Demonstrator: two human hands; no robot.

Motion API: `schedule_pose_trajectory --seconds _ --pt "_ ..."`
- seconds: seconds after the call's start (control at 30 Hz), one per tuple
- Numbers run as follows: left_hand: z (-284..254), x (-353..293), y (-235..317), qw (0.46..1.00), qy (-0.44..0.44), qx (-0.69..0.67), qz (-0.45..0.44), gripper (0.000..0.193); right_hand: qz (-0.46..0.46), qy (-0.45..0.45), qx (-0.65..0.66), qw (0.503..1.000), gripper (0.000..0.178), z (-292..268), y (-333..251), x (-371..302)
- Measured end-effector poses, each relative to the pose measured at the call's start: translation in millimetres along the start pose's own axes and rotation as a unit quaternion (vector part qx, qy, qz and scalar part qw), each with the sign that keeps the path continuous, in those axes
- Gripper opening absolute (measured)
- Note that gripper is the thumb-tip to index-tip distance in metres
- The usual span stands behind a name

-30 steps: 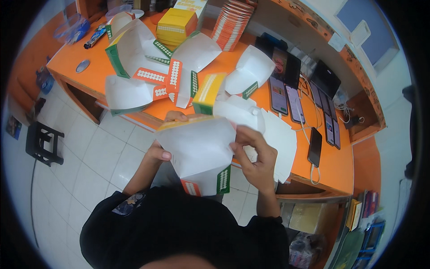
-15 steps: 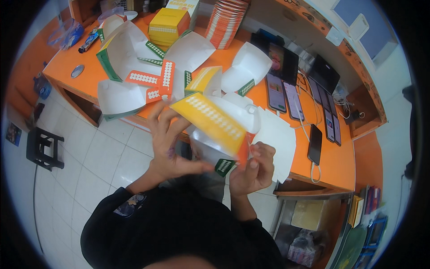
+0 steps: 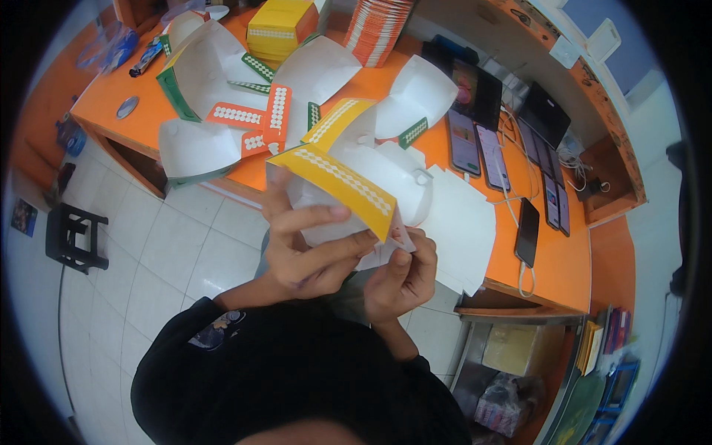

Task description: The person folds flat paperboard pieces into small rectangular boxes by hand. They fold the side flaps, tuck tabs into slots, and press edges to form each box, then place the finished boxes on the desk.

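Observation:
Both hands hold one white cardboard box blank (image 3: 348,196) with a yellow dotted flap, raised in front of my chest above the near edge of the orange table (image 3: 564,259). My left hand (image 3: 308,245) wraps the box's left side, fingers spread across its white face under the yellow flap. My right hand (image 3: 400,274) pinches the lower right corner of the folded card. The box is partly folded, its yellow flap tilted toward me.
Several folded white boxes with orange, green and yellow flaps (image 3: 222,111) lie on the table. Stacks of yellow (image 3: 282,26) and orange (image 3: 378,30) flat blanks stand at the back. Several phones (image 3: 482,141) lie at right. Flat white sheets (image 3: 463,222) sit near the edge. A black stool (image 3: 70,233) stands on the tiled floor.
A second ago the card was a flat white sheet held open. I have folded it up, and the yellow flap now faces me with both hands closed tighter on it.

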State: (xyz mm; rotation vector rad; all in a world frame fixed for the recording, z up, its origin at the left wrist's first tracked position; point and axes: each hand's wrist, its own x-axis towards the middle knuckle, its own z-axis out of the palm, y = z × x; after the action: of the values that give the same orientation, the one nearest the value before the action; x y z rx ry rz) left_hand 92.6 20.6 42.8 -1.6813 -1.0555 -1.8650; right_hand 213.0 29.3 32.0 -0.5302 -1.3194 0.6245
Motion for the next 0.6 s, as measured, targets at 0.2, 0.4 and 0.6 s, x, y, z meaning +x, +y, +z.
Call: schedule_pose_trajectory --seconds 0.2,0.4,0.6 --pt "-13 -21 4 0.995 -0.065 0.058 -0.043 0.028 0.013 -0.071 -0.018 0.997 0.014 -10 -6 10" --pt "-13 -17 -2 0.993 -0.084 0.021 -0.079 0.021 0.044 -0.054 -0.008 0.998 0.01 -1 -11 8" --pt "-19 -20 3 0.994 -0.058 0.021 -0.091 0.021 0.056 -0.045 0.03 0.997 0.014 0 -10 5"
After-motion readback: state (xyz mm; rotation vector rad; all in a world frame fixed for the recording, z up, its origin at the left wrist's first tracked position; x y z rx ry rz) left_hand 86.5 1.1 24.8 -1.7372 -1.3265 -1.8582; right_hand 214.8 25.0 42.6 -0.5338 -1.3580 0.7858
